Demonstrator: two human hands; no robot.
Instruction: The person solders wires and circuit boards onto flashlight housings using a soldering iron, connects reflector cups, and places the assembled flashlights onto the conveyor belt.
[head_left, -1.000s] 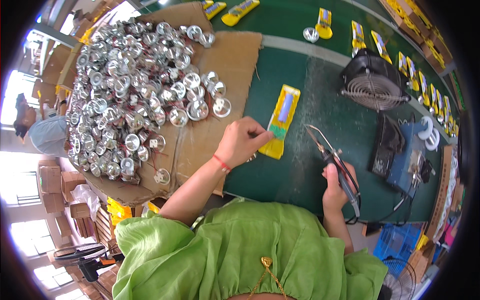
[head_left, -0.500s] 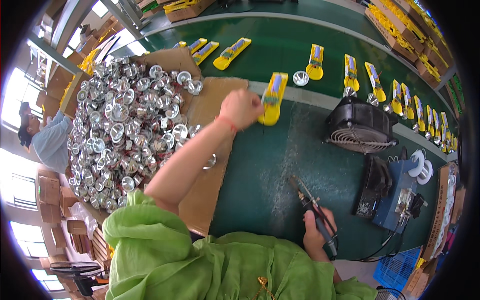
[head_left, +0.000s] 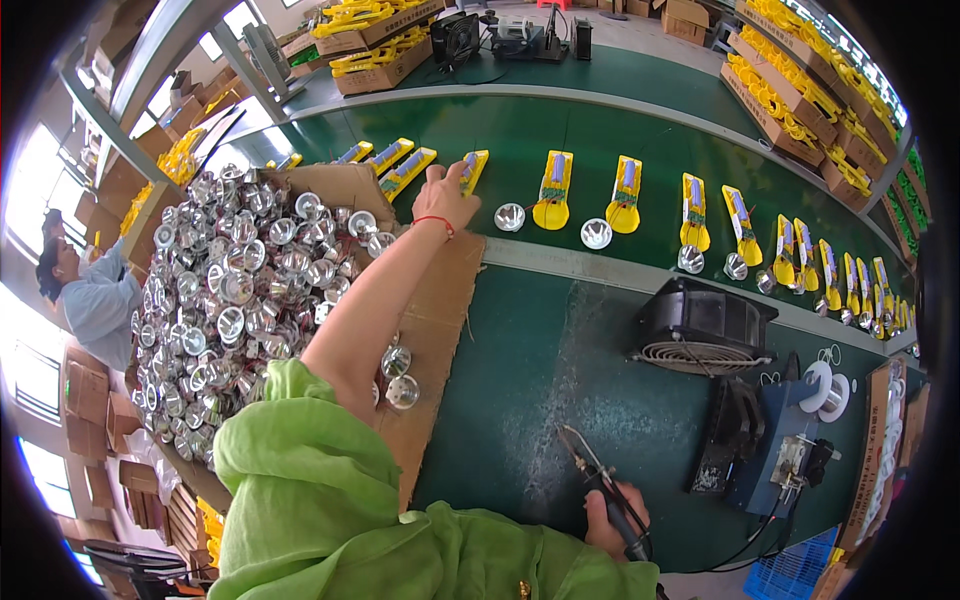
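Note:
Stretched out over the green belt, my left hand (head_left: pixel 447 196) has its fingers closed on the near end of a yellow plastic housing (head_left: pixel 479 171). The fingertips are partly hidden behind the hand. Low in front of me, my right hand (head_left: pixel 617 520) grips a soldering iron (head_left: pixel 606 486), its tip angled up and left over the green worktop. To the right of the left hand lies another yellow housing (head_left: pixel 551 192) with a blue cylinder and a green circuit board; a silver reflector cup (head_left: pixel 509 217) sits beside it. A big heap of reflector cups (head_left: pixel 250 270) with red wires is under my left forearm's left side.
More yellow housings (head_left: pixel 626 195) with cups line the belt (head_left: pixel 600 130) rightward. A black fan (head_left: pixel 702 325), a black stand (head_left: pixel 730 440), a blue soldering station (head_left: pixel 775 440) and white wire spools (head_left: pixel 822 390) stand at right. Flat cardboard (head_left: pixel 455 330) borders the heap. A person (head_left: pixel 90 300) sits far left.
The yellow housing my left hand held has been let go and lies on the belt by a cup. That hand has moved left and away to another housing. The view has tilted up.

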